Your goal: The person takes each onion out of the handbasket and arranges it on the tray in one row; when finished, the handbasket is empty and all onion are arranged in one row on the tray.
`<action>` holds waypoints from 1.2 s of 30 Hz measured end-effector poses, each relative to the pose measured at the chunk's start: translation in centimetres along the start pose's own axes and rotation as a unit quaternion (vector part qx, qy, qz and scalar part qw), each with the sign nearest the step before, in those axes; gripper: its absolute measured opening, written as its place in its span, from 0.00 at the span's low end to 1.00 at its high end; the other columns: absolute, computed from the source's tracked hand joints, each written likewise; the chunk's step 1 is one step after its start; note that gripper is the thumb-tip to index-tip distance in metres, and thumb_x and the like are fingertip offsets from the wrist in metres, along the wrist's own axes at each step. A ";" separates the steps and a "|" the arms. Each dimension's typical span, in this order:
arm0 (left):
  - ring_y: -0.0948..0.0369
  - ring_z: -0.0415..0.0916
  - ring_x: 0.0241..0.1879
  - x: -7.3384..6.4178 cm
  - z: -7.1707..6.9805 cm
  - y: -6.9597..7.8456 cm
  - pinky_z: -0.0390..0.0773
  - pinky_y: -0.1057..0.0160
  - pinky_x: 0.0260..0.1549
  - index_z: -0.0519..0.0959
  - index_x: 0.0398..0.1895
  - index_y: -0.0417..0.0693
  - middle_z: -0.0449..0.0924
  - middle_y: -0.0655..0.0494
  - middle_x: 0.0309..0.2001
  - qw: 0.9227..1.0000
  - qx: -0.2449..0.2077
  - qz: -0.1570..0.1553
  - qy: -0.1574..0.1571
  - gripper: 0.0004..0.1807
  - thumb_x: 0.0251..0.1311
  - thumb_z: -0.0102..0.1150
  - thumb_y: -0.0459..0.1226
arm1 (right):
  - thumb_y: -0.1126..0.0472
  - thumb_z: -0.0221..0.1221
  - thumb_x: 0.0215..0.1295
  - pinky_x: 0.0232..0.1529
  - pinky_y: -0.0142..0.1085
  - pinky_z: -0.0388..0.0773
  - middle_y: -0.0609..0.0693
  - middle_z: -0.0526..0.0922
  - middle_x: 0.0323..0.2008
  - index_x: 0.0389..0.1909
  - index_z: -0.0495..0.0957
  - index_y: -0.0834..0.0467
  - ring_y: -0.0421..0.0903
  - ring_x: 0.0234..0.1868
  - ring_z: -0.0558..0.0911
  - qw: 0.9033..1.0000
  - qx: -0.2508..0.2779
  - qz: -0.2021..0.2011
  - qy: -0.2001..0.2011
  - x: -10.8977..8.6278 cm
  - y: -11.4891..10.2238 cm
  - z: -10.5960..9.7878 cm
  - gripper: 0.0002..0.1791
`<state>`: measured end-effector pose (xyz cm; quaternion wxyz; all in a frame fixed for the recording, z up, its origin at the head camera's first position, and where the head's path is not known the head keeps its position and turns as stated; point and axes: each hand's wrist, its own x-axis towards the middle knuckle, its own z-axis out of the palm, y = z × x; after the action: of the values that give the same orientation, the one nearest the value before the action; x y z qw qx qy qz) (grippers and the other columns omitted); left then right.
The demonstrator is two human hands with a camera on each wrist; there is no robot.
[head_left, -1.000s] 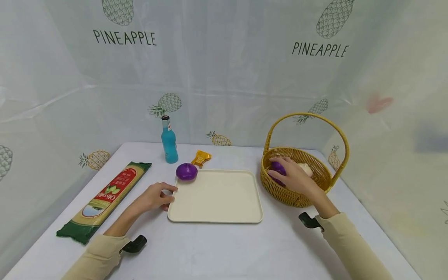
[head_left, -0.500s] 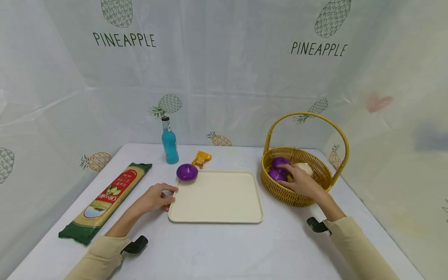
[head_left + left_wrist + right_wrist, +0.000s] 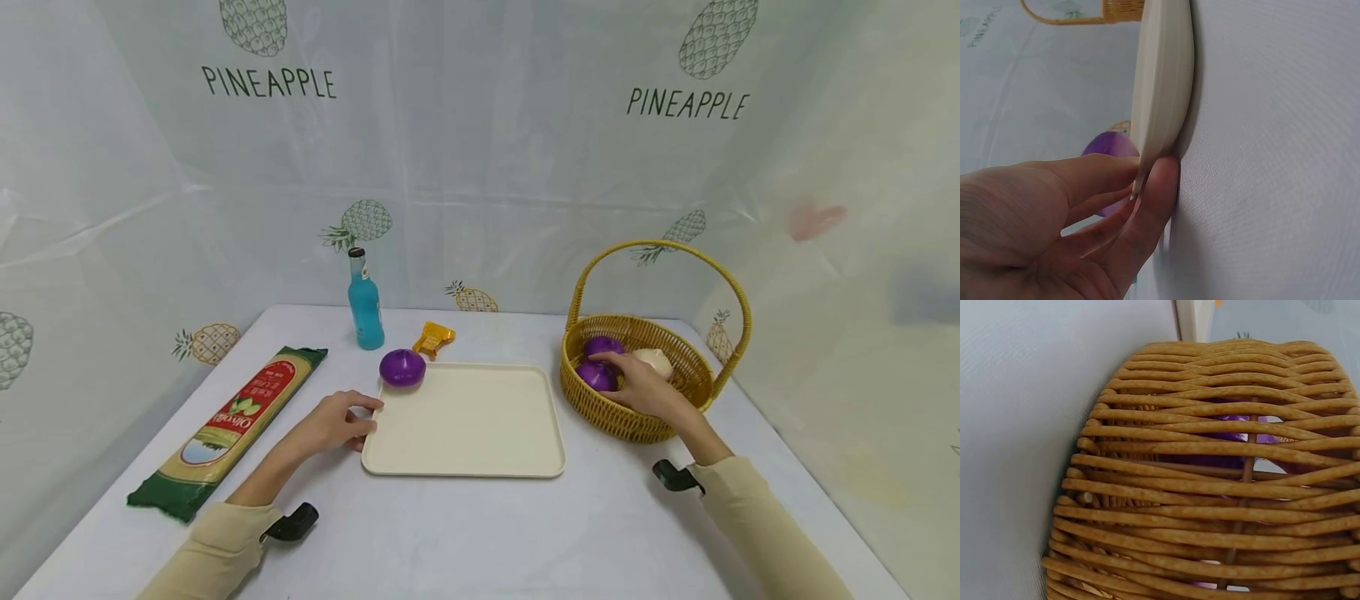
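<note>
While the beige tray (image 3: 467, 425) is pinched at its left rim by the left hand (image 3: 330, 423), the right hand (image 3: 647, 388) has been drawn lower in the wicker basket (image 3: 622, 423) at frame right, so the upper purple onion (image 3: 603, 344) is exposed; whether the lower purple onion (image 3: 596, 377) is gripped cannot be told. Space alongside is taken by a pale bulb (image 3: 655, 361); a blue bottle (image 3: 366, 312) is seen upper left.

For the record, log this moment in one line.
left hand: pinches tray edge | right hand: around front onion in basket | another onion: at tray's far-left corner
</note>
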<state>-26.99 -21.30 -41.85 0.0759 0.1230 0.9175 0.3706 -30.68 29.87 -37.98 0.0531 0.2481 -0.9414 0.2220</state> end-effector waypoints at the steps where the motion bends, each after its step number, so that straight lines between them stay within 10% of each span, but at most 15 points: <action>1: 0.62 0.76 0.24 0.0 0.0 0.0 0.78 0.66 0.23 0.79 0.58 0.40 0.78 0.40 0.54 1.000 0.000 -0.001 0.001 0.21 0.61 0.61 0.32 | 0.64 0.68 0.58 0.60 0.61 0.71 0.69 0.74 0.61 0.65 0.69 0.64 0.68 0.63 0.72 1.000 0.000 0.002 0.000 0.0 0.0 0.0 0.34; 36: 0.62 0.77 0.22 -0.1 -0.1 0.2 0.78 0.66 0.23 0.78 0.58 0.40 0.78 0.39 0.54 1.000 -0.010 -0.004 -0.005 0.21 0.60 0.62 0.31 | 0.50 0.72 0.54 0.53 0.55 0.79 0.62 0.79 0.55 0.63 0.72 0.58 0.60 0.55 0.80 0.999 0.006 0.049 -0.001 -0.1 -0.3 -1.6 0.37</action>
<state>-26.90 -21.25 -41.68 0.0830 0.1199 0.9141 0.3785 -30.43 30.41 -36.44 0.0393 0.2019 -0.9513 0.2295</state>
